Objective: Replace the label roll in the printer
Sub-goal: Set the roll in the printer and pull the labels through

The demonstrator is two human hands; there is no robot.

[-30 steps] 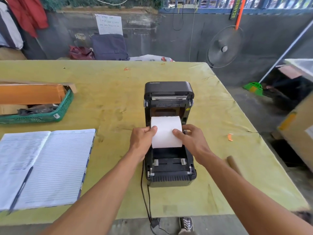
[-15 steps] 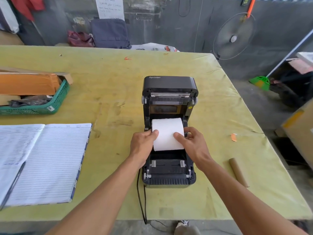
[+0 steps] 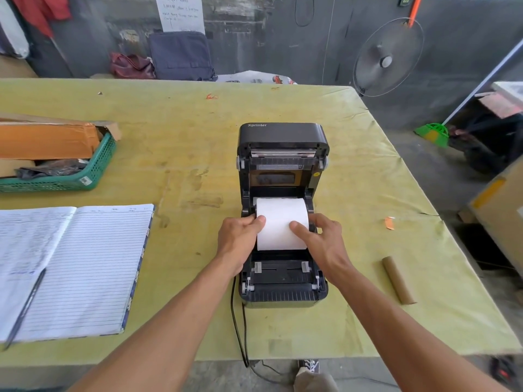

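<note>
A black label printer (image 3: 283, 137) stands mid-table with its lid raised toward the far side. A white label roll (image 3: 281, 222) sits in its open bay. My left hand (image 3: 237, 239) grips the roll's left end, thumb on the paper. My right hand (image 3: 319, 239) holds the right end, thumb pressed on the front of the roll. The lower paper guides (image 3: 280, 268) lie bare in front of the roll. An empty brown cardboard core (image 3: 397, 280) lies on the table to the right of the printer.
An open lined notebook (image 3: 85, 267) with a pen (image 3: 24, 308) lies at the left. A green basket (image 3: 93, 168) with a cardboard box sits behind it. The printer's cable (image 3: 237, 321) runs off the near edge of the yellow table (image 3: 353, 171). A fan (image 3: 386, 58) stands beyond.
Both hands have kept hold of the roll, which has settled slightly lower into the printer's bay. The view has tilted downward a little.
</note>
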